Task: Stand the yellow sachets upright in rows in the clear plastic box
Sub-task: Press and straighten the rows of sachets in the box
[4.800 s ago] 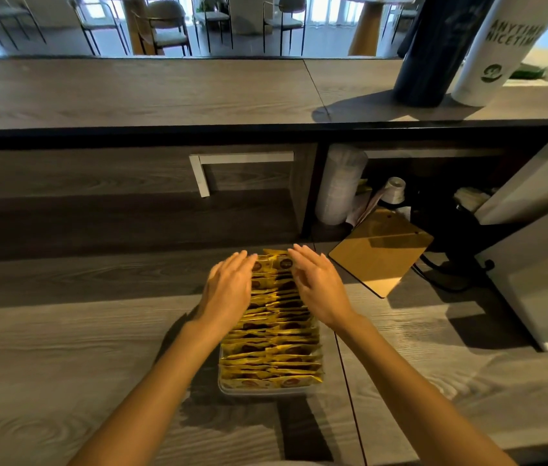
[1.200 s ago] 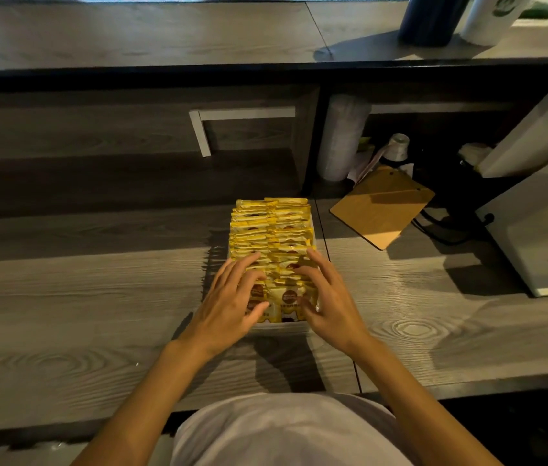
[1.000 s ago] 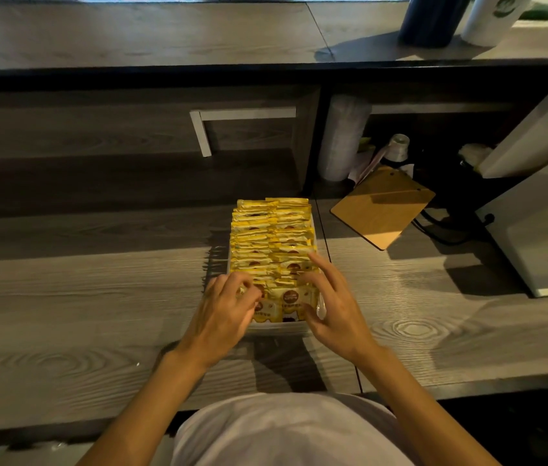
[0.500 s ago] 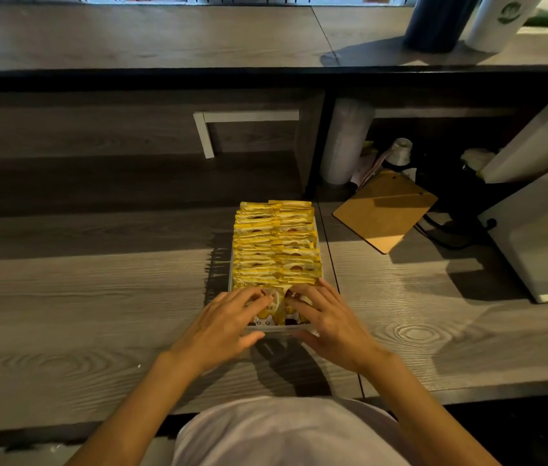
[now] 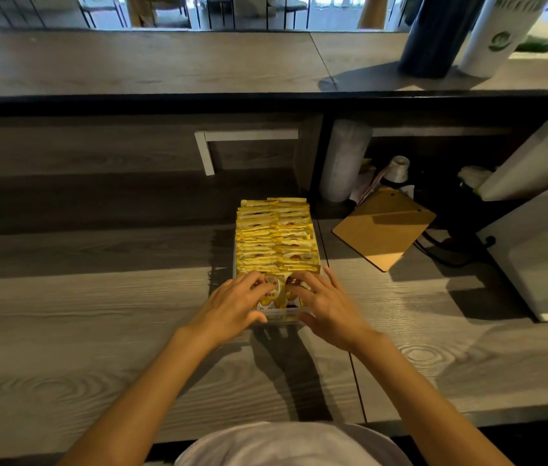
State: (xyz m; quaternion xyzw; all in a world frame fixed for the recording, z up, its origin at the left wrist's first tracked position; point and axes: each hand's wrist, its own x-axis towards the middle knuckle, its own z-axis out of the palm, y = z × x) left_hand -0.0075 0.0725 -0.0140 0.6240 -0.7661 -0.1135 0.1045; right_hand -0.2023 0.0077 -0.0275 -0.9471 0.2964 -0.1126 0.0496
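The clear plastic box point(image 5: 282, 318) sits on the grey wooden counter in front of me, packed with yellow sachets point(image 5: 276, 237) standing in two rows. My left hand point(image 5: 232, 306) and my right hand point(image 5: 324, 304) rest on the box's near end. The fingertips of both press on the frontmost sachets point(image 5: 277, 294), which lean so their printed faces show. Both thumbs lie against the near wall. The near corners of the box are hidden under my hands.
A brown clipboard point(image 5: 383, 227) lies to the right of the box. A sleeve of stacked cups point(image 5: 341, 159) and a white roll point(image 5: 398, 168) stand under the raised shelf. A white machine point(image 5: 541, 250) fills the right side. A dark cylinder point(image 5: 434, 35) and a white one point(image 5: 498, 35) stand above.
Both hands slid from the far end of the rows to the near end. The fingers now press the front sachets, and the view has tilted slightly upward.
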